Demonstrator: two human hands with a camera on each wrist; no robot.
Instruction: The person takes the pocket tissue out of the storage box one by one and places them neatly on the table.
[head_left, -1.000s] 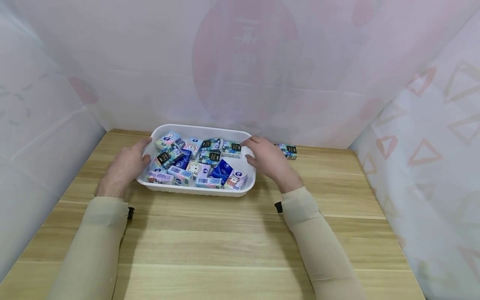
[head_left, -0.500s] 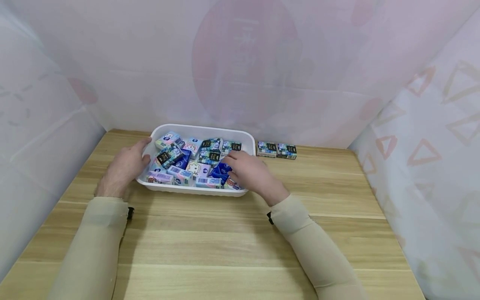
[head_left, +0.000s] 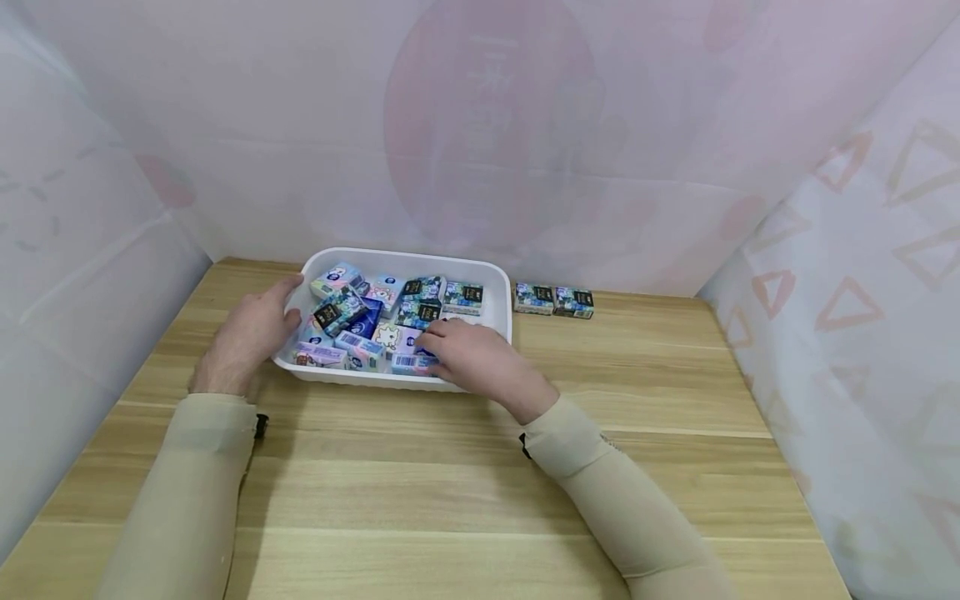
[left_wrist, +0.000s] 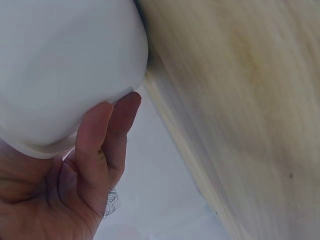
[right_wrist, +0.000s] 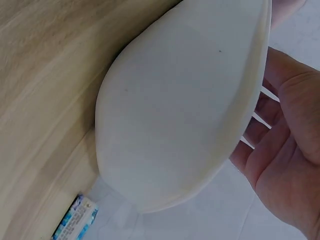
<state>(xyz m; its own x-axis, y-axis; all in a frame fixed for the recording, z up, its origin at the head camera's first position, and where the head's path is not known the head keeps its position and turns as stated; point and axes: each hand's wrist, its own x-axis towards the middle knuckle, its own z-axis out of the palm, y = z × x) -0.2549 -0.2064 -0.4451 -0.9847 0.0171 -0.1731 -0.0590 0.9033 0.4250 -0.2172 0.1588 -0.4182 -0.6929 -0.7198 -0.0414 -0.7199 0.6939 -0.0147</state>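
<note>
My left hand [head_left: 251, 333] grips the left end of a white plastic tray [head_left: 495, 312]. In the left wrist view its fingers [left_wrist: 92, 132] lie against the outside of the tray wall. Small tissue packs fill much of the tray: dark floral ones [head_left: 462, 297], pastel ones [head_left: 362, 350] and a blue one [head_left: 365, 319]. My right hand [head_left: 480, 358] reaches over the tray's right front part, fingers pointing down among the packs. Its fingertips are hidden behind the tray wall in the right wrist view, so any hold on a pack cannot be made out.
Two dark floral packs, a left one [head_left: 534, 298] and a right one [head_left: 573, 302], lie side by side right of the tray, near the back wall [head_left: 637, 208]. Pale printed sheets stand on the sides of the wooden table [head_left: 420, 492].
My right hand has let go of a dark floral pack beside the other one right of the tray, then moved left and forward into the tray. The left hand has stayed put.
</note>
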